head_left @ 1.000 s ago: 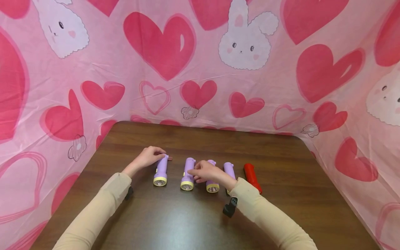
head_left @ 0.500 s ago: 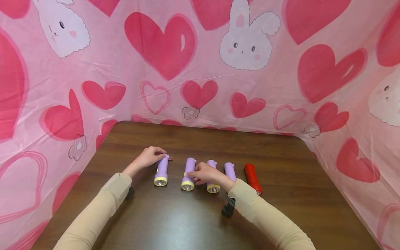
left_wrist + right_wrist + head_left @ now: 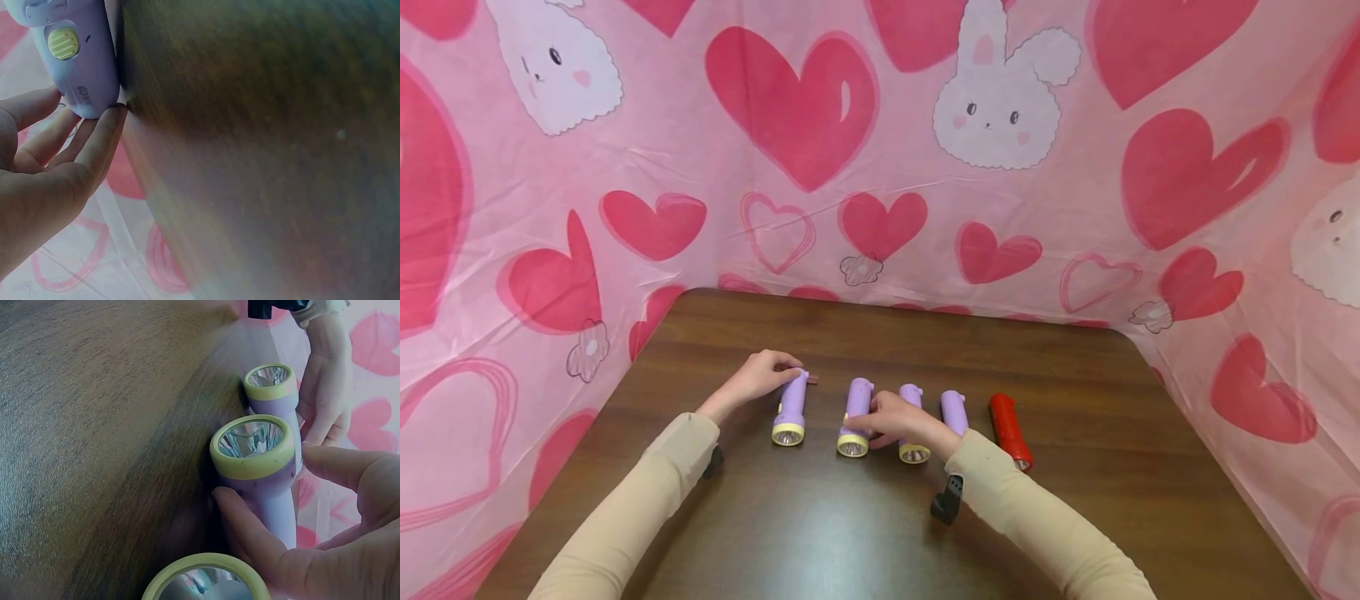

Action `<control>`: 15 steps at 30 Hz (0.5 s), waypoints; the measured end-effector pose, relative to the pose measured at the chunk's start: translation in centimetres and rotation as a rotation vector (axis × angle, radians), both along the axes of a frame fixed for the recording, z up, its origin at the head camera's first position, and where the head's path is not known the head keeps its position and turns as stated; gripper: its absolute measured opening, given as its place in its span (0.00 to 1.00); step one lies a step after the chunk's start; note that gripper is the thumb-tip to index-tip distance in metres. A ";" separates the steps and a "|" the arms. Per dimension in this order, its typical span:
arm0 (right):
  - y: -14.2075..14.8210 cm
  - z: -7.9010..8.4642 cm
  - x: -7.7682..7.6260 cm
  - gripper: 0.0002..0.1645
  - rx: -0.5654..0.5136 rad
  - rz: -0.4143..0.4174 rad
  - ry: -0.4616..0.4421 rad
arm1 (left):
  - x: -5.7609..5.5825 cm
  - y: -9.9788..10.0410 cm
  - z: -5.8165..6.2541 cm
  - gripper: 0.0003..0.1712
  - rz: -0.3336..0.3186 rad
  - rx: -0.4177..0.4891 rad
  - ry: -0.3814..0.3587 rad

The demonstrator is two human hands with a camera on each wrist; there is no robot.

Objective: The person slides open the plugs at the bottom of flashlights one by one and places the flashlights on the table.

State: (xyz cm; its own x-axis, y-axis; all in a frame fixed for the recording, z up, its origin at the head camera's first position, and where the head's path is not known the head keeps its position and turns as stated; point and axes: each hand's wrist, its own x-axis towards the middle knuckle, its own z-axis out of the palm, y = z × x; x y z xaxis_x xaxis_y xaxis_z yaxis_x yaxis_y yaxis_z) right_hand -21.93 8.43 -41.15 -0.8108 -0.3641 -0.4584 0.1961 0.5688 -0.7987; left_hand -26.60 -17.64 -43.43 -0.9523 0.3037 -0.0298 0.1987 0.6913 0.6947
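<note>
A row of purple flashlights with pale yellow rims lies on the brown table, lenses toward me. My left hand (image 3: 762, 377) pinches the tail end of the leftmost purple flashlight (image 3: 791, 408); the left wrist view shows its yellow switch (image 3: 64, 44) just above the fingers. My right hand (image 3: 895, 417) holds the second purple flashlight (image 3: 859, 397) near its head, thumb on one side and fingers on the other in the right wrist view. Behind that hand lies the third purple flashlight (image 3: 914, 452), partly covered. The fourth purple flashlight (image 3: 953, 408) has its head hidden by my right wrist.
At the right end of the row lies a red flashlight (image 3: 1007, 427), its lens partly beside my right sleeve (image 3: 1022, 508). A small reddish-brown piece (image 3: 813, 379) shows by the leftmost flashlight's tail. Pink heart-patterned cloth (image 3: 865, 225) hangs around the table (image 3: 820, 517).
My right hand has shifted slightly left and nearer the second flashlight's head. The sleeve has slid off the red flashlight's lens. My left hand keeps its hold; the view has shifted slightly.
</note>
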 end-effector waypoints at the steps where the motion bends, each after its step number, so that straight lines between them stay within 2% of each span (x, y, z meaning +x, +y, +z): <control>1: 0.0 0.0 0.0 0.17 0.003 0.000 0.003 | 0.0 0.0 0.0 0.18 -0.001 -0.001 0.001; 8: 0.0 -0.2 0.1 0.26 0.026 -0.003 0.019 | 0.0 0.0 0.0 0.18 0.000 0.001 0.005; 15: -0.1 -0.3 0.2 0.27 0.037 0.005 0.039 | 0.1 -0.1 -0.1 0.17 0.002 0.009 -0.003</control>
